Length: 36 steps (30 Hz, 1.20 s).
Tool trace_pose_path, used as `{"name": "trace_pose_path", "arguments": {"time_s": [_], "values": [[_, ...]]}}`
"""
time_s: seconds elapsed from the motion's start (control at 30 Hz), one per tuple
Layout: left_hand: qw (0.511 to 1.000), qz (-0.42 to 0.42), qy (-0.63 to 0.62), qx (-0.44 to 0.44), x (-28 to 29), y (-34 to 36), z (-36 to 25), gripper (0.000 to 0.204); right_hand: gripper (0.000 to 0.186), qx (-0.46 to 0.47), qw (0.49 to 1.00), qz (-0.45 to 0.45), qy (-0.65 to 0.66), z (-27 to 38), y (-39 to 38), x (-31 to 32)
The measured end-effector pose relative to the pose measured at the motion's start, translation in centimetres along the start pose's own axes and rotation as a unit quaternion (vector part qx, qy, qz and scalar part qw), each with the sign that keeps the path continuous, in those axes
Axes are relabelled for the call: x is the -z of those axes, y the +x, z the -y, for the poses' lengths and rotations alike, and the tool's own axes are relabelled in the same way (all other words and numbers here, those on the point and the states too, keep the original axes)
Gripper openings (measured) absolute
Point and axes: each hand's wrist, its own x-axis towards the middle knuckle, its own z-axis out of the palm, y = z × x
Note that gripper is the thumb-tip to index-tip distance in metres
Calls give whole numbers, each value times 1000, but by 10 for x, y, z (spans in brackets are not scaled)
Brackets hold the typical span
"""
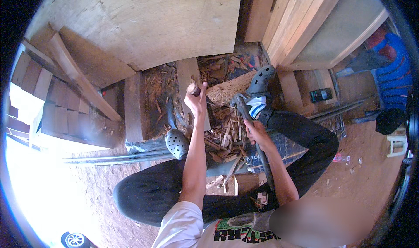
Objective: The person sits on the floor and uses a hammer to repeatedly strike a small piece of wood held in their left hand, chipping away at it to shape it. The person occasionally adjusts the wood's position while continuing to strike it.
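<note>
My left hand [196, 102] is raised above the workpiece, closed around a chisel-like tool [193, 89]. Its round, worn wooden butt points up, and its lower end is hidden. Lower and to the right, my right hand [257, 133] grips the long dark handle of a tool [265, 166] with a curved head. That head is beside my right shoe [260, 81]. Between my feet lies a rough-hewn timber [227, 89], slanting up to the right. Loose wood chips [227, 134] are heaped below it.
A pale plywood sheet [144, 21] spans the far side. Wooden door frames [301, 25] lean at far right. A phone [320, 95] lies on boards near blue plastic chairs [395, 73]. At left are a leaning plank [80, 80] and stacked boards [61, 99]. My left shoe [176, 144] stands beside the chips.
</note>
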Motion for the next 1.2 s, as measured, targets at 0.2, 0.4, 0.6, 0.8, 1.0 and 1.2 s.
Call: {"name": "trace_pose_path", "arguments": {"time_s": [0.2,0.4,0.6,0.8,1.0,1.2], "values": [[995,68,60,34,-1,-14,4,50,40,-7,1000,-9,-9,-2,0,-4],[993,-80,-69,-57,-2,-6,2,31,44,-2,1000,-9,8,0,-3,-5],[984,-124,-129,-4,-2,-1,3,35,45,-14,1000,4,10,-3,-2,-3],[995,-79,-55,-2,2,-10,3,39,44,-28,1000,4,-6,-9,3,-4],[990,-101,-95,-23,0,-10,4,34,39,-55,998,1,6,-7,2,-4],[985,-121,-123,-2,0,-4,1,30,45,-31,999,23,4,-6,0,-3]]}}
